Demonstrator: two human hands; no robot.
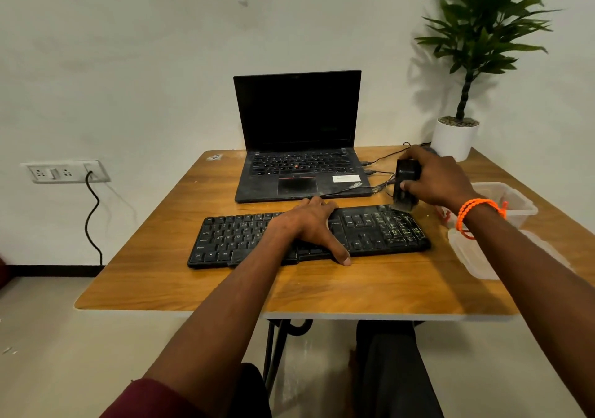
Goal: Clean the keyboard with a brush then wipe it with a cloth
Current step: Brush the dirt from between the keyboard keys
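Note:
A black keyboard [380, 231] lies across the middle of the wooden table [161, 276], with pale dust on its right number pad. My left hand [309, 224] rests flat on the keyboard's middle, fingers straight, thumb over its front edge. My right hand [441, 179] grips a black brush [406, 189] upright at the keyboard's far right corner, bristles down, touching the top edge of the number pad. No cloth is visible.
An open black laptop [299, 147] stands behind the keyboard, cables running from its right side. A clear plastic container [515, 202] and its lid [473, 256] sit at the right edge. A white potted plant [454, 137] stands at the back right corner.

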